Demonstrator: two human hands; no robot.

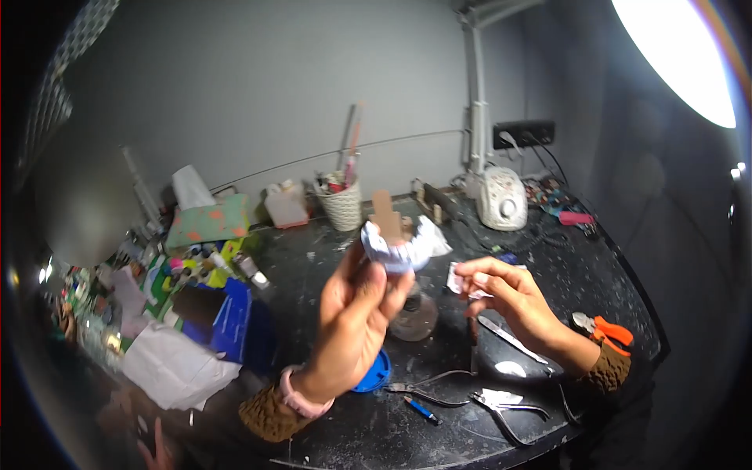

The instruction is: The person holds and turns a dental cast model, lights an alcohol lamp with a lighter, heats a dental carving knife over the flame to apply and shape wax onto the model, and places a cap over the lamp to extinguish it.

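Observation:
My left hand (pixel 352 329) is raised over the black bench, its fingers wrapped round a pale bluish-white dental cast (pixel 397 252) with a curved row of teeth. To its right, my right hand (pixel 513 301) has its thumb and fingers pinched on a thin dark-handled tool (pixel 474 345) that points down. Behind and below the cast stands a small clear glass jar (pixel 414 319). A silver metal instrument (pixel 513 339) lies under my right hand. Wire pliers (pixel 427 389) and a second pair of pliers (pixel 509 407) rest near the front edge.
Orange-handled cutters (pixel 607 330) lie at the right. A blue lid (pixel 372 372) and blue pencil stub (pixel 423 411) are in front. A white basket (pixel 341 205) and white machine (pixel 502 200) stand behind. Blue box (pixel 231 319) and crumpled paper (pixel 176 364) lie left; a person's fingers show lower left.

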